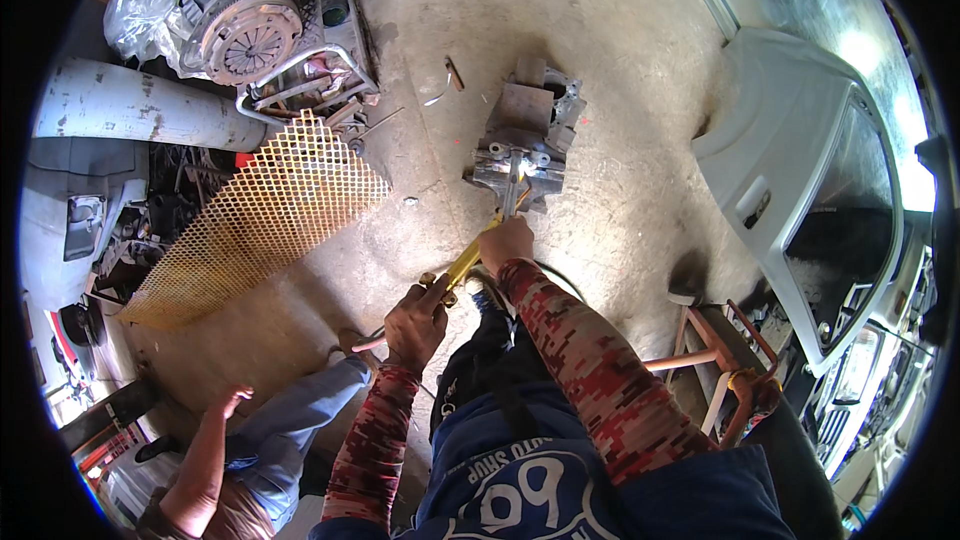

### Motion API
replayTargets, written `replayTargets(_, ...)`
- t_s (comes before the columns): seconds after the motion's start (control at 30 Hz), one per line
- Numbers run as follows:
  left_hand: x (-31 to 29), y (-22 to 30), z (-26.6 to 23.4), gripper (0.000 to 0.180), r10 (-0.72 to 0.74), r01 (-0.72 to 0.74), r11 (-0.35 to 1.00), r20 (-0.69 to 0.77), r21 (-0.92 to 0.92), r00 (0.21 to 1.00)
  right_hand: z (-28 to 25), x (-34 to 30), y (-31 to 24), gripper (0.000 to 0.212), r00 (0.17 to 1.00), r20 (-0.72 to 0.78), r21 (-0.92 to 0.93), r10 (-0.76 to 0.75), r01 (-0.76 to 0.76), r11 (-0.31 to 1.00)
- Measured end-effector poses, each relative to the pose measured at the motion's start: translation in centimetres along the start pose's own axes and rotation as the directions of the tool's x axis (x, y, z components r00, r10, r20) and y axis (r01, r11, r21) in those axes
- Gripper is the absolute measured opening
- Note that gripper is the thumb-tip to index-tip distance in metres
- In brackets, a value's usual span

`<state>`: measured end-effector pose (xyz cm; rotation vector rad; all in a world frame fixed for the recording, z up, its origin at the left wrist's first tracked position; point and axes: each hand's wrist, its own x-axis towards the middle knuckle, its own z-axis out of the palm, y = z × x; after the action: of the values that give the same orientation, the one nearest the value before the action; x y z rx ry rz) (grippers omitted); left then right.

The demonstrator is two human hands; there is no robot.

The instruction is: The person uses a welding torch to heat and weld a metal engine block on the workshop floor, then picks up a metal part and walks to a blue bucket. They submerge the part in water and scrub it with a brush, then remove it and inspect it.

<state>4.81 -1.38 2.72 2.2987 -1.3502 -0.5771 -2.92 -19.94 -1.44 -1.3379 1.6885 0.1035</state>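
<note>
Grip: left hand point(415, 328) closed at the rear of the torch point(463, 265), right hand point(507, 245) closed toward its front, apparently for steadiness, the torch pointing toward the metal block point(524, 110) on the floor point(630, 60).

Bright, uneven light on the concrete floor point(620, 50), dimmer at the lower left.
Glare blows out 2 patches toward the right rim, beyond the grey car door point(745, 145); 1 small highlight burns on the metal assembly point(525, 115). Dark shadows pool nearby. The centre looks sharp; edges bow into a black fisheye border.
</note>
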Motion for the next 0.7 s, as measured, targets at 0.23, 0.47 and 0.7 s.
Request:
replayTargets(0.23, -0.4, -0.4, 0.2, 0.049, -0.064, 0.064, 0.998, 0.067, -0.009, 0.996, 0.1, -0.1, -0.1, 0.033, 0.999, -0.037, 0.027, 0.005, -0.004, 1.0)
replayTargets(0.47, -4.6, -2.6, 2.8, 0.042, -0.363, 0.353, 0.752, 0.097, -0.557, 0.927, 0.8, 0.8, 0.8, 0.033, 0.994, -0.088, -0.097, -0.059, 0.051, 0.994)
replayTargets(0.7, -8.1, -2.4, 3.2, 0.027, -0.385, 0.516, -0.413, 0.657, -0.75, 0.648, -0.1, 1.1, 1.0, 0.024, 0.979, 0.16, 0.156, 0.129, -0.154, 0.976)
